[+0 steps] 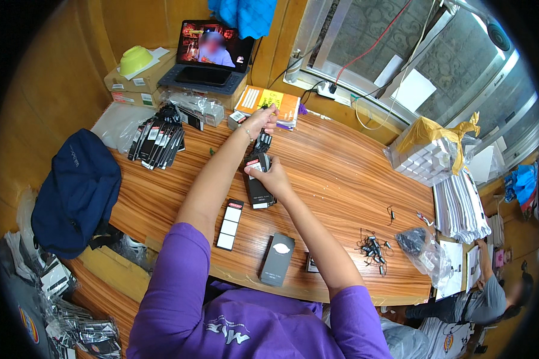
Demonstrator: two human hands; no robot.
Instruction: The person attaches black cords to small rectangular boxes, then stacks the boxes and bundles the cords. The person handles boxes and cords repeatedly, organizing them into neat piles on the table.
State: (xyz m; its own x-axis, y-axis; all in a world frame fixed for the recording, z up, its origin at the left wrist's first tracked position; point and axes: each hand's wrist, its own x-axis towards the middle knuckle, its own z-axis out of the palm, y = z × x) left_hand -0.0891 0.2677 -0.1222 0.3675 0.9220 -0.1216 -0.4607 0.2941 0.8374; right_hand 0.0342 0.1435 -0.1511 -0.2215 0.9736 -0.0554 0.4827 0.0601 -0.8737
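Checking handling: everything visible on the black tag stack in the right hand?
The black tag stack is narrow, card-like, with a red mark and white panel near its far end, pale print nearer the wearer. Black cords lie at that end. The right hand grips it, thumb on top; whether it touches the table is unclear.

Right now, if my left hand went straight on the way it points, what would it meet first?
Probably the orange booklet with the yellow note, beyond your left hand, though depth is unclear.
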